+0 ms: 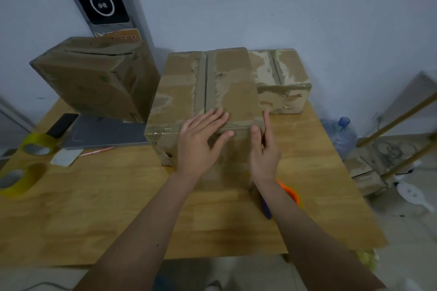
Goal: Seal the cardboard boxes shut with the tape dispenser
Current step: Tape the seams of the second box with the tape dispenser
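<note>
On the box [208, 92] — flat hands [203, 134]

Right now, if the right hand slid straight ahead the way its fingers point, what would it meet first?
Probably the smaller box behind; the right hand points along the middle box's right edge toward it, though depth is unclear.

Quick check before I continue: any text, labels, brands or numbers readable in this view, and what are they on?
None can be read.
Orange carton behind the left box: red print, too blurred.
Left box: greenish printed marks, illegible.
Black panel on the wall: a white ring symbol only, no words.
Middle box: no print visible.
</note>
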